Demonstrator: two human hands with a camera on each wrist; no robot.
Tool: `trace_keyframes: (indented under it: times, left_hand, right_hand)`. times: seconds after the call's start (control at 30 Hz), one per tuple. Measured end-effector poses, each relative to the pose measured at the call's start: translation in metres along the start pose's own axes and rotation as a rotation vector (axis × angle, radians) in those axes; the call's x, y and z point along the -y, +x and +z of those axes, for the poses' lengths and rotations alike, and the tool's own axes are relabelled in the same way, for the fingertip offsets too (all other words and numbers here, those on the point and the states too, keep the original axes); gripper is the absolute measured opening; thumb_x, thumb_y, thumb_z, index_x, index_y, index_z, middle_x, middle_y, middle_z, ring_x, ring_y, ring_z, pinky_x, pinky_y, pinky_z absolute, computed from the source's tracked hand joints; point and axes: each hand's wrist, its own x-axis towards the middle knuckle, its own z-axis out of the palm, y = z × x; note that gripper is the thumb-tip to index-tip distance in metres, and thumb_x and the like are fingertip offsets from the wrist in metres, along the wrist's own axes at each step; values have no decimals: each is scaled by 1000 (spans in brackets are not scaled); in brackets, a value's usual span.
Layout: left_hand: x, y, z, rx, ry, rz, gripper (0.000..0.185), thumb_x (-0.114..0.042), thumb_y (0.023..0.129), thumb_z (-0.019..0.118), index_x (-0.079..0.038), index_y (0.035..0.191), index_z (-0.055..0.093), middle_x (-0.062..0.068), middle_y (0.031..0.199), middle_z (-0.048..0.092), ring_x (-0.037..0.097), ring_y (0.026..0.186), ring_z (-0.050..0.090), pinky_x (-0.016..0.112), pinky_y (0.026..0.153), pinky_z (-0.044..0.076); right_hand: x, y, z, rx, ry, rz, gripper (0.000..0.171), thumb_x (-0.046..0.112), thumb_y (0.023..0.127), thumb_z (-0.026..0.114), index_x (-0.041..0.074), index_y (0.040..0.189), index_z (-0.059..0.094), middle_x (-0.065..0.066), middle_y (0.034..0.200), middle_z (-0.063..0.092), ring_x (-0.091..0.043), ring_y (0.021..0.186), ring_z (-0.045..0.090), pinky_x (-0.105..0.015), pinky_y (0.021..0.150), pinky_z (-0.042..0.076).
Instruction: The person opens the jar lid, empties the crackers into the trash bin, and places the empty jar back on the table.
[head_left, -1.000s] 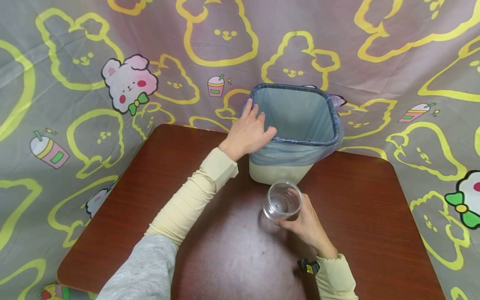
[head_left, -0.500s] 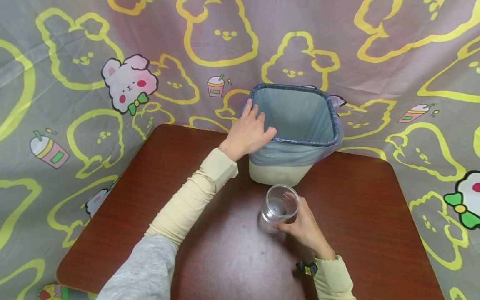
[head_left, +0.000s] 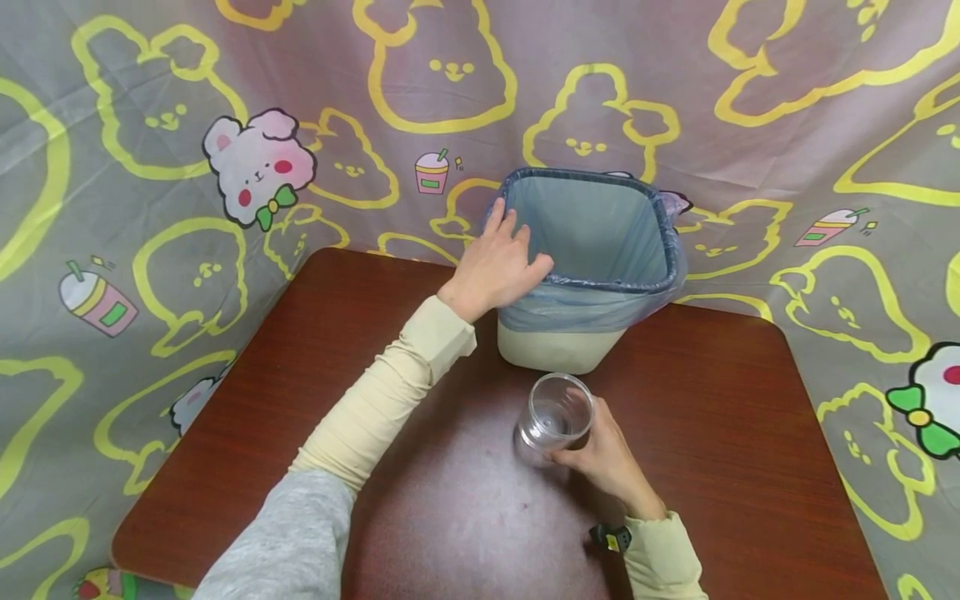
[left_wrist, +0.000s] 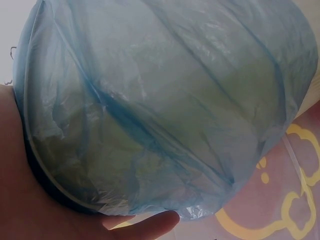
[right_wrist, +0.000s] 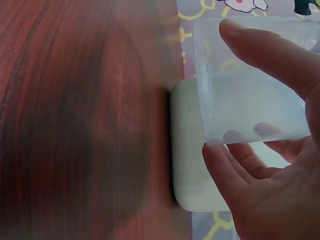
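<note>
A beige waste bin lined with a blue bag stands at the table's far edge, and its inside looks empty. My left hand holds its near-left corner, fingers along the left rim and thumb on the front rim. In the left wrist view my palm presses the bag-covered bin wall. My right hand grips a clear, empty plastic cup from the right side, just in front of the bin and low over the table. In the right wrist view fingers and thumb wrap the cup, with the bin's base behind it.
The dark red-brown wooden table has rounded corners, and its wood shows in the right wrist view too. A cartoon-print cloth hangs behind and around it. A small black and yellow band sits on my right wrist.
My right hand has brought the cup slightly down and to the left, nearer the table top. The left hand and the bin have not moved.
</note>
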Motion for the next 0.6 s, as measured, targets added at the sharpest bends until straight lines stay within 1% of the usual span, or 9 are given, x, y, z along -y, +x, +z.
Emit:
trace_keyframes:
  times: [0.23, 0.5, 0.6]
  left_hand:
    - [1, 0, 0, -9, -4, 8, 69, -49, 95, 28, -4, 147, 38, 16, 160, 19, 26, 151, -10, 50, 112, 35]
    - [1, 0, 0, -8, -6, 7, 68, -48, 96, 30, -4, 147, 38, 16, 160, 19, 26, 151, -10, 52, 112, 34]
    - [1, 0, 0, -6, -7, 5, 68, -47, 96, 31, -4, 147, 38, 16, 161, 19, 26, 151, -10, 52, 112, 34]
  right_hand:
    - [-1, -1, 1, 20, 13, 17, 94, 13, 53, 93, 4, 134, 47, -18, 127, 53, -33, 115, 54, -50, 96, 43]
    - [-5, -2, 3, 36, -4, 30, 91, 13, 54, 93, 7, 133, 48, -16, 124, 55, -31, 114, 54, -49, 96, 43]
    - [-7, -2, 5, 42, -7, 23, 91, 12, 54, 93, 6, 133, 49, -17, 124, 55, -31, 114, 54, -49, 96, 43]
